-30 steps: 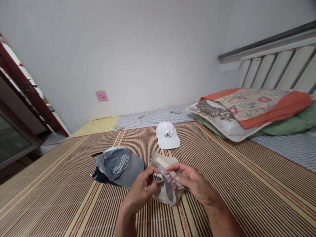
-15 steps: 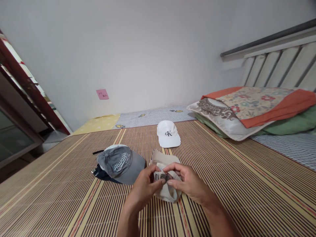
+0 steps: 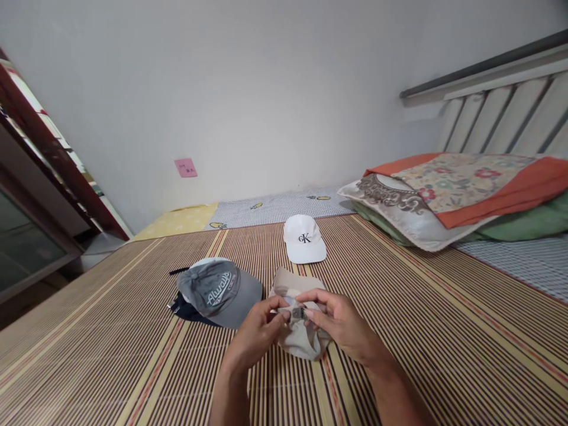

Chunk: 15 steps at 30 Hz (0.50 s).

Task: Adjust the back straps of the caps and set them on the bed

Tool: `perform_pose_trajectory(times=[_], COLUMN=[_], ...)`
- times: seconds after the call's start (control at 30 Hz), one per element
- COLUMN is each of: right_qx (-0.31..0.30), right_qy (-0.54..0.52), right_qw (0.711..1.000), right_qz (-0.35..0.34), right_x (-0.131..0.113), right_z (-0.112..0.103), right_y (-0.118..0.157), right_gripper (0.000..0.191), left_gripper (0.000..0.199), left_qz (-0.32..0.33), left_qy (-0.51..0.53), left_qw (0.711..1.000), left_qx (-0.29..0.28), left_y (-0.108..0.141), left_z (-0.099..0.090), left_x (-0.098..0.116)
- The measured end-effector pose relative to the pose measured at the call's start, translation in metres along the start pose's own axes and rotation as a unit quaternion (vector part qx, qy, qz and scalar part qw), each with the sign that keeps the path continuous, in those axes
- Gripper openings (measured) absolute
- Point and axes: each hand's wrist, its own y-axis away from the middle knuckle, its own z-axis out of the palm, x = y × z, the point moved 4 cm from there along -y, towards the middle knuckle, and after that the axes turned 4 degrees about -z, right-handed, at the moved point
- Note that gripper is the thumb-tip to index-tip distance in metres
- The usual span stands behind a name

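A beige cap (image 3: 302,346) lies on the striped mat between my hands, its brim pointing away from me. My left hand (image 3: 261,328) pinches the left part of the cap's back strap. With thumb and fingers closed, my right hand (image 3: 339,322) grips the strap's other side at the small metal buckle (image 3: 299,312). Fingertips cover part of the strap. Left of my hands, a grey cap (image 3: 222,293) with white lettering rests on a dark cap (image 3: 190,313). Beyond the beige cap sits a white cap (image 3: 305,239) with black letters.
The striped mat (image 3: 133,337) spreads under everything. Several pillows and a floral cloth (image 3: 470,183) are heaped at the right, below a white radiator (image 3: 506,112). A pale wall (image 3: 275,100) with a pink note (image 3: 185,167) stands behind. A cabinet (image 3: 31,231) is at far left.
My fingers have shifted slightly on the strap, and the buckle now sits differently between them. The view has moved a little; the other caps stay put.
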Motion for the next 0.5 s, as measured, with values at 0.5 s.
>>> perform_pose_trajectory(times=[0.5], right_qx=[0.025], right_qy=[0.023], right_qw=[0.999], right_qz=[-0.027], right_x=[-0.008], right_z=[0.002], right_y=[0.002], right_gripper=[0.026], left_gripper=[0.027], left_qz=[-0.035], left_qy=[0.076], left_qw=[0.996], left_qx=[-0.012], left_y=[-0.002], left_z=[0.011], left_x=[-0.001])
